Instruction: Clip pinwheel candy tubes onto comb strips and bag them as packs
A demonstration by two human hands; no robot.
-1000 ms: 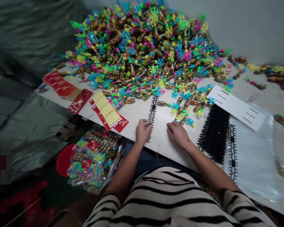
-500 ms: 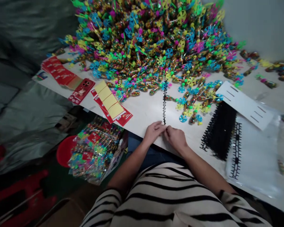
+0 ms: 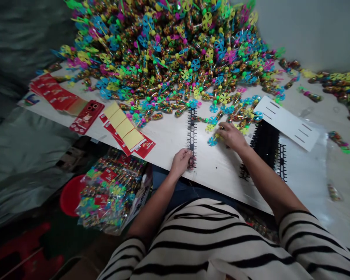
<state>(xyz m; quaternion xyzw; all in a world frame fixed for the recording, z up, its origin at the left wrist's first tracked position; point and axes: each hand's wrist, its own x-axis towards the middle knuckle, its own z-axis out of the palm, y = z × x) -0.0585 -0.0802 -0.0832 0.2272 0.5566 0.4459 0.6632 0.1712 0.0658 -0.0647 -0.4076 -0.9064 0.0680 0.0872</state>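
A black plastic strip (image 3: 192,130) with short prongs along both sides lies on the table, running away from me. My left hand (image 3: 181,162) is closed on its near end, thumb on top. At the near edge of the heap, my right hand (image 3: 232,137) curls its fingers over a small candy-filled bottle, mostly hidden beneath them. A blue fan wheel (image 3: 212,141) and a bit of yellow show beside those fingertips. The large heap of candy-filled bottles (image 3: 163,74) has fan tops in blue, yellow, green and pink.
Right of my hand lie a stack of black strips (image 3: 264,146), a white slotted board (image 3: 287,123) and clear plastic bags (image 3: 306,182). Leftward are red and yellow cards (image 3: 125,128) and a red phone (image 3: 87,116). Packed bags (image 3: 107,194) and a red basin (image 3: 67,196) sit below.
My right hand has left the strip and moved right to the bottles. The strip now shows its broad face instead of its edge. My left hand still holds it. The view has shifted right.
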